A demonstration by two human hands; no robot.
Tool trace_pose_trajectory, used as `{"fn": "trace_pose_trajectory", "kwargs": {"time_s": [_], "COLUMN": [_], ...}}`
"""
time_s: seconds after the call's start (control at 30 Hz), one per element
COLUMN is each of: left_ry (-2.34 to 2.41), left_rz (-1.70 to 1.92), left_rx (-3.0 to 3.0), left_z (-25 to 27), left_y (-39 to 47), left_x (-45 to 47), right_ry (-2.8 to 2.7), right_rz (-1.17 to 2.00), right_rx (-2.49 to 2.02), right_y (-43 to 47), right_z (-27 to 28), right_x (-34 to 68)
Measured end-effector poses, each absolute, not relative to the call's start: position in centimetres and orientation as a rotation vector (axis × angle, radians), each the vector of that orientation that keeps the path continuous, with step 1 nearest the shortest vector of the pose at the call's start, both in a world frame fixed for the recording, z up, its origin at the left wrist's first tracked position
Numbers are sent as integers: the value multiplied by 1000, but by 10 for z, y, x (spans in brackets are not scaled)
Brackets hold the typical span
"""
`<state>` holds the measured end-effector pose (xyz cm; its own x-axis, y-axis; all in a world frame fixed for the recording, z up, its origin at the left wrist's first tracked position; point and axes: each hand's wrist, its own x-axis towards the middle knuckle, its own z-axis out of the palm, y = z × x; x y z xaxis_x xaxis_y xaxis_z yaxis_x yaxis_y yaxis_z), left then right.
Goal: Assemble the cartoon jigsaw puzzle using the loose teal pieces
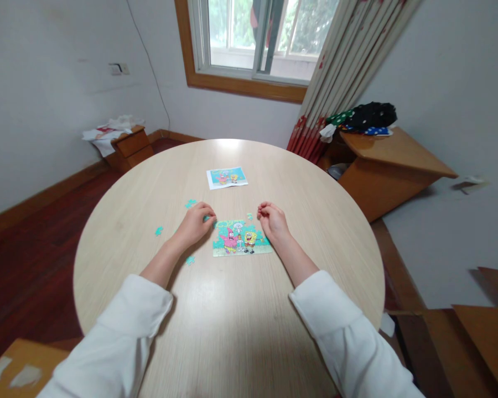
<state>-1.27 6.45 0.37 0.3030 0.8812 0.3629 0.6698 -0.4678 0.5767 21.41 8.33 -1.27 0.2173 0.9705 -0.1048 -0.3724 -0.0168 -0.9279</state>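
Observation:
A partly assembled jigsaw puzzle [234,246] with cartoon figures lies flat on the round table, its upper right edge uneven. My left hand [195,224] is at its upper left corner, fingers closed on a teal puzzle piece [207,218] that is mostly covered by them. Just past the upper right of the puzzle, my right hand [275,222] is raised a little with its fingers curled together; whatever is in them is hidden. A small pale green puzzle piece [249,216] lies between the hands. Other loose teal pieces lie to the left, one [159,230] farthest out.
A printed picture sheet [227,178] with the same cartoon scene lies beyond the puzzle on the pale wooden table [240,326]. Wooden cabinets with cloths [371,116] stand behind on the right, beside a curtain [348,61]. Another small cabinet [133,146] is at the left wall.

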Motion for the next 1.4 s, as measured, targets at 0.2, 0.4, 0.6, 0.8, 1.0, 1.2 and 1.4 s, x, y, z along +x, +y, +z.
{"fn": "trace_pose_trajectory", "kwargs": {"time_s": [0.2, 0.4, 0.6, 0.8, 1.0, 1.2, 1.4], "left_ry": [1361, 1452, 1533, 1590, 1552, 1539, 1592], "left_rz": [826, 677, 607, 603, 668, 783, 817], "left_rx": [2345, 2426, 2368, 2288, 2228, 2078, 1978], "left_z": [-4, -5, -2, -1, -4, -8, -7], "left_y": [58, 53, 51, 50, 50, 57, 62], "left_x": [-10, -6, -3, 0, -2, 4, 13], "right_ry": [-1452, -2150, -2230, -2227, -2191, -2104, -1962], "right_rz": [874, 537, 601, 598, 576, 678, 848], "right_rx": [-1297, -1343, -1499, -1568, -1493, -1397, -1296], "right_y": [72, 56, 56, 59, 59, 62, 66], "right_z": [-8, 1, 4, 5, 2, -1, -3], "right_x": [198, 171, 165, 160, 162, 165, 169]}}
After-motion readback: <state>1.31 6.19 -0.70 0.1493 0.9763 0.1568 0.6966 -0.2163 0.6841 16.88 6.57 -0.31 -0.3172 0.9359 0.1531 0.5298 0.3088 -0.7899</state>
